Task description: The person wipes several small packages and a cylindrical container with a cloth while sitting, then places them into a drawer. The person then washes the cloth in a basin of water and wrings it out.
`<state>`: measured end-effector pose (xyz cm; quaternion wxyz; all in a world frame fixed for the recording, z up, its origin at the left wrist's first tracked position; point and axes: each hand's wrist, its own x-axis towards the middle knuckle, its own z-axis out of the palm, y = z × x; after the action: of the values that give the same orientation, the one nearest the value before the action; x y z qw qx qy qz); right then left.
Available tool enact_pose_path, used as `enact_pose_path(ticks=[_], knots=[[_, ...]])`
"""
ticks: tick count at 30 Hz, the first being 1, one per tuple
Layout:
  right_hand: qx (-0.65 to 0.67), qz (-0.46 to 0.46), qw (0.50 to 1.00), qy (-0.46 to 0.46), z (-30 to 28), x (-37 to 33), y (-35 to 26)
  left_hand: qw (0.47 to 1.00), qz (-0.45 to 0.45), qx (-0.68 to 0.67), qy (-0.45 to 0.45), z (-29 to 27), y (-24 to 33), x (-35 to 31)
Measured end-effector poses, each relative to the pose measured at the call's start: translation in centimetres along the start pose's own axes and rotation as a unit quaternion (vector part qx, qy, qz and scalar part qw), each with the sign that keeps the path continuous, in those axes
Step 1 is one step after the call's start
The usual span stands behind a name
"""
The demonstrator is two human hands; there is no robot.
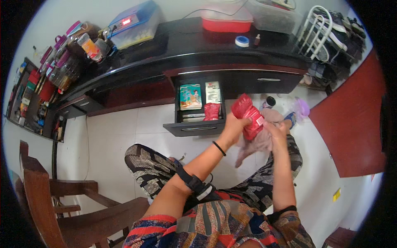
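A red packet is held just right of the open drawer, its lower left side grasped by the fingers of the left hand. By the right hand, curled at its right edge, cloth is bunched; exactly what is gripped there cannot be told. Toward the drawer's front right corner, a smaller red packet is laid; toward its back left, a teal packet. On the counter, a red-based container is set by the back edge.

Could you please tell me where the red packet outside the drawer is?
In the head view, the red packet is right of centre, held in the left hand, beside the right hand and to the right of the open drawer.
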<state>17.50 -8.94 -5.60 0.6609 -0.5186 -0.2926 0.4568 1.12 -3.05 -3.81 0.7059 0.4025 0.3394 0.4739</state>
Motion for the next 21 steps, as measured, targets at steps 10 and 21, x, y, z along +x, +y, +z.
enact_pose_path(ticks=[10,21], knots=[[-0.115,0.027,0.992,0.037,-4.6,7.2,-0.7,0.925,-0.046,0.363,0.102,-21.5,8.8,10.0],[-0.159,0.075,0.984,-0.003,-5.1,7.5,-0.1,0.886,-0.202,0.396,0.133,-27.6,-0.3,20.6]])
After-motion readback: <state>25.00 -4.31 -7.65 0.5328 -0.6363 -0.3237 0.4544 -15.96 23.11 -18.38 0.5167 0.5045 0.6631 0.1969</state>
